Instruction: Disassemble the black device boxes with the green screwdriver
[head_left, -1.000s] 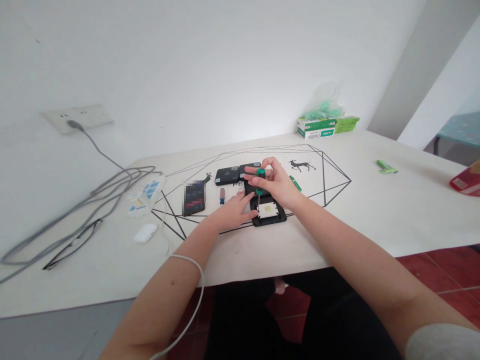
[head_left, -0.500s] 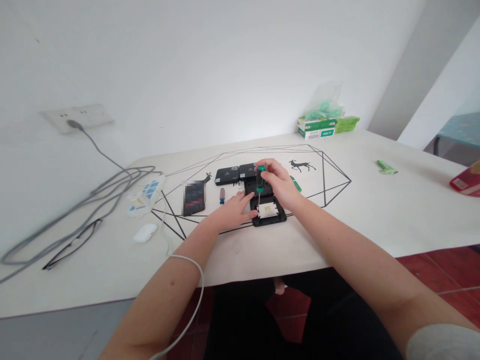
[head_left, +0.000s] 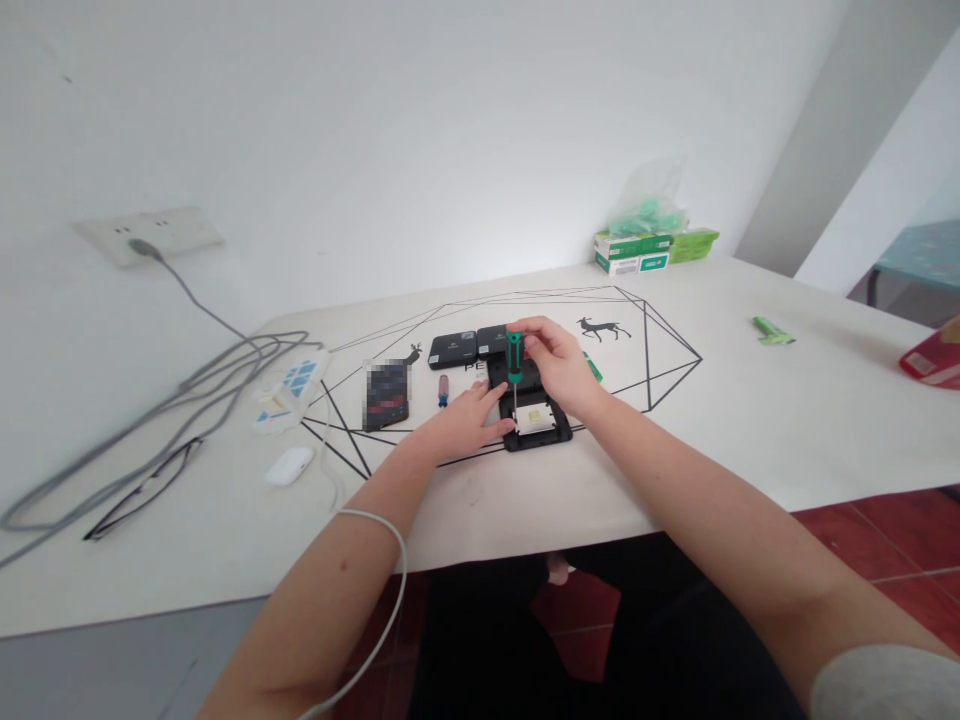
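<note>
My right hand grips a green-handled screwdriver upright, its tip down on a small black device with a white and yellow inner part showing. My left hand lies flat on the table with fingers stretched, its fingertips touching the device's left edge. Two more black boxes sit just behind the device. A small blue-and-red screwdriver lies to the left of my left hand.
A phone lies left of the boxes. A white earbud case, a power strip with grey cables and glasses are at the left. Green tissue boxes stand at the back; a green wrapper and red pack are at the right.
My right hand has shifted its fingers on the screwdriver handle, which now stands a little more upright and slightly left. My left hand has stayed in place.
</note>
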